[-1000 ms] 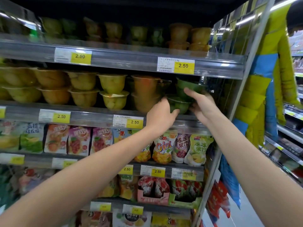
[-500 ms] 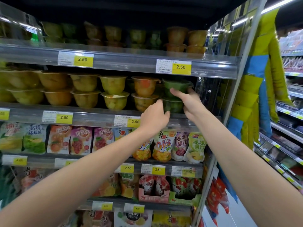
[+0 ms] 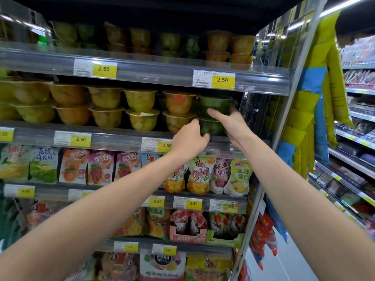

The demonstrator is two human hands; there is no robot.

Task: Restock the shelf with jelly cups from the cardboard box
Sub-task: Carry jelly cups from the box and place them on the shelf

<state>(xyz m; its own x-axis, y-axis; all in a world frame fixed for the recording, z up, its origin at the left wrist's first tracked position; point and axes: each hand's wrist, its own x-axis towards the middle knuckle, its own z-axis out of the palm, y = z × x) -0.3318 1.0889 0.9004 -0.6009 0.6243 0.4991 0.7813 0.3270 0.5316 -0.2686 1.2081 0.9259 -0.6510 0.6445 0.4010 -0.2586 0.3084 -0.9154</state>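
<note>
my left hand (image 3: 189, 139) grips lower green cup (image 3: 212, 127), right hand (image 3: 230, 121) wraps upper green cup (image 3: 215, 103) stacked on it, right end of shelf (image 3: 121, 139)

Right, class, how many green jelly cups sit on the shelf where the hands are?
2, stacked at the right end: upper green cup in the right hand, lower green cup in the left hand. Others may hide behind.

green jelly cups (image 3: 215, 102) nudged left, left hand (image 3: 189, 142) raised

Glossy clear plastic jelly cups (image 3: 214, 105) sit on a shelf (image 3: 121, 136) with a shiny transparent plastic front strip.
</note>
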